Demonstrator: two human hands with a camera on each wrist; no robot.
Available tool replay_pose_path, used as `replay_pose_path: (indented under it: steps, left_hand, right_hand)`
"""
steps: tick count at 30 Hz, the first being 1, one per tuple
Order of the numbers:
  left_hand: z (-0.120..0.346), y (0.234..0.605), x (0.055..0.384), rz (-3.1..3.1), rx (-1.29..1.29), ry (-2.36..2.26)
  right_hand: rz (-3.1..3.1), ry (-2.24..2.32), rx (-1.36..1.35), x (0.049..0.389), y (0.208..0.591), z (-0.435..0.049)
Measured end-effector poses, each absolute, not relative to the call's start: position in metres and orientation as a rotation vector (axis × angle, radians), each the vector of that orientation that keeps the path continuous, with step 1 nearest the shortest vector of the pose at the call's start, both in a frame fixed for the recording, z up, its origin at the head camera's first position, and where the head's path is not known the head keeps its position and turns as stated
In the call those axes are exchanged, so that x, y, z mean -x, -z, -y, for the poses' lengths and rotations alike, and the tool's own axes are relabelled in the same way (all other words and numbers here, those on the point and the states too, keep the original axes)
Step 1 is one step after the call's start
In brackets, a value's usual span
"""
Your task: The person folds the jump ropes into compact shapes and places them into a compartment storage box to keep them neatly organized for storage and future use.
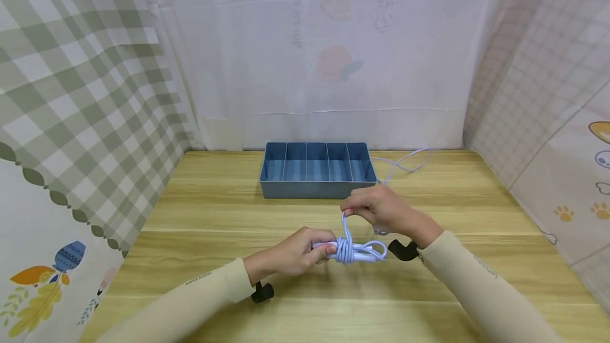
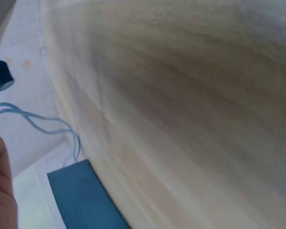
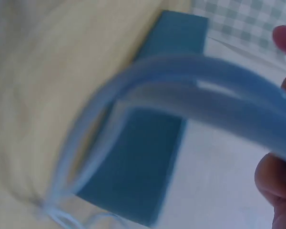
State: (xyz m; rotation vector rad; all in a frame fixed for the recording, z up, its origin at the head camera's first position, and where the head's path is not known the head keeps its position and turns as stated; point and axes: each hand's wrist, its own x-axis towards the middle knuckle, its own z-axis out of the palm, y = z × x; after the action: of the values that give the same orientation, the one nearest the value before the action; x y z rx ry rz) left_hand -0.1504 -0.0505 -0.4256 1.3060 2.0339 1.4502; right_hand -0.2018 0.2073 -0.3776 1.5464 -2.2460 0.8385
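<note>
A light blue cord is folded into a bundle, with several turns wrapped round its middle and loops sticking out to the right. My left hand grips the bundle's left end between thumb and fingers. Above the wraps, my right hand pinches the strand that rises from them. Two strands of the cord run large and blurred from the right hand's fingers in the right wrist view. Beyond that hand, the loose cord trails over the table to the back right. The left palm hides part of the bundle.
Behind the hands stands a blue-grey divided box with several compartments, close to the back curtain. The wooden table has a checked cloth at its left and a patterned cloth at its right. Each wrist carries a black camera.
</note>
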Motion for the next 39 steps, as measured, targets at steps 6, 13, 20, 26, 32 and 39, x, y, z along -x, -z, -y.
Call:
replay_pose_path:
  steps: [6,13,20,26,32,39]
  left_hand:
    - [0.049,0.422,0.148,-1.758,-1.162,-1.687]
    - [0.048,0.416,0.152,-1.719,-0.887,-1.951]
    - [0.038,0.418,0.158,-2.252,-0.67,-2.008]
    - [0.042,0.423,0.171,-2.696,-0.638,-1.88]
    - [0.052,0.428,0.177,-2.837,-0.672,-1.76]
    - [0.052,0.424,0.172,-2.789,-0.745,-1.646]
  right_hand:
    - [2.193,-1.138,-1.54,0.207,0.403,-0.203]
    - [2.35,-1.049,-1.237,0.195,0.431,-0.199]
    - [2.501,-0.706,-1.049,0.171,0.442,-0.18]
    - [2.352,-0.485,-1.195,0.147,0.438,-0.166]
    - [2.271,-0.506,-1.322,0.13,0.426,-0.163]
    - [2.241,-0.522,-1.34,0.12,0.411,-0.169]
